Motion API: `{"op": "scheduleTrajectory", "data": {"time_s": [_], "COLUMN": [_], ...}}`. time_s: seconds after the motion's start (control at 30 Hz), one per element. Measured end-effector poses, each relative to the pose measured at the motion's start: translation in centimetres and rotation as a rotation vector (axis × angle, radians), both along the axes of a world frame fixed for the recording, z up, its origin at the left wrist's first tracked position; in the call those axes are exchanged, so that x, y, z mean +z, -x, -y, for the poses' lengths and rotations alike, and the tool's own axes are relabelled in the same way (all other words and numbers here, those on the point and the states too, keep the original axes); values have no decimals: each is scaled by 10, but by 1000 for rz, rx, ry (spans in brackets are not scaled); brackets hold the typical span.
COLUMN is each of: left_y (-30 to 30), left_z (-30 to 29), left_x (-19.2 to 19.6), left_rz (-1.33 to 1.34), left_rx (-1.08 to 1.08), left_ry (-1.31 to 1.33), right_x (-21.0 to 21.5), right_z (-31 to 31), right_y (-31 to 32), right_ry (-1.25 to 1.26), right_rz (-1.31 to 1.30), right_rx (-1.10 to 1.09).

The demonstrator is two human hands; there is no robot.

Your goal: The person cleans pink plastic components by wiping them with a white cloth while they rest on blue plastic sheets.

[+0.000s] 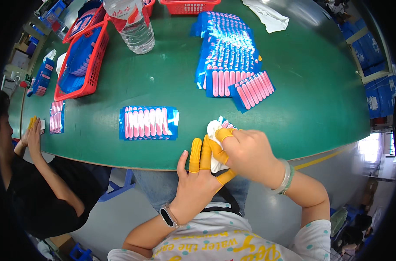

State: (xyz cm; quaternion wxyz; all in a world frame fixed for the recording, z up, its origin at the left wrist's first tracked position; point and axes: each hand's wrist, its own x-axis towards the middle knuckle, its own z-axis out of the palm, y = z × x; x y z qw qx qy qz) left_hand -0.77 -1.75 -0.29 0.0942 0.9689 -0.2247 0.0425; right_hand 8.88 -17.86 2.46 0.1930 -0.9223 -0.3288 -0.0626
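Note:
My right hand (252, 150), with yellow finger cots, is closed on a white cloth (215, 130). It presses the cloth over a blue sheet with pink strips (226, 125), mostly covered by the hand and cloth at the table's near edge. Beside it, my left hand (198, 178) has its fingers stretched and apart, some in yellow cots; its thumb reaches below the cloth. Whether that thumb touches the sheet is hidden. Left of my hands lies a stack of blue sheets with pink rounded strips (148, 122). Farther off are a loose sheet (253, 90) and a long overlapping pile (228, 48).
The green table (311, 100) has a curved near edge. At the left stand a red basket (87, 76) of blue sheets and a clear water bottle (135, 35). A white cloth (270, 16) lies at the far side. A co-worker's hands (32, 132) work at the far left.

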Motion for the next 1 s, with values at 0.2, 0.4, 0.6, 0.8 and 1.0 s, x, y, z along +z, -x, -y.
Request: {"op": "scheduleTrajectory", "data": {"time_s": [0.2,0.4,0.6,0.8,1.0], "left_y": [-7,-5,-4,-4,-4], "left_z": [-4,-5,-4,-4,-6], "left_x": [13,9,11,9,7], "left_rz": [-43,12,-35,-43,-50], "left_rx": [-54,-47,-23,-30,-32], "left_ry": [75,-30,-3,-1,0], "right_x": [6,1,-1,0,-2], "right_z": [3,-3,0,-1,0], "right_y": [-21,-13,-26,-6,-6], "right_ry": [70,55,4,52,51], "right_rz": [49,171,93,124,199], "right_rx": [-81,-61,-8,148,109]}}
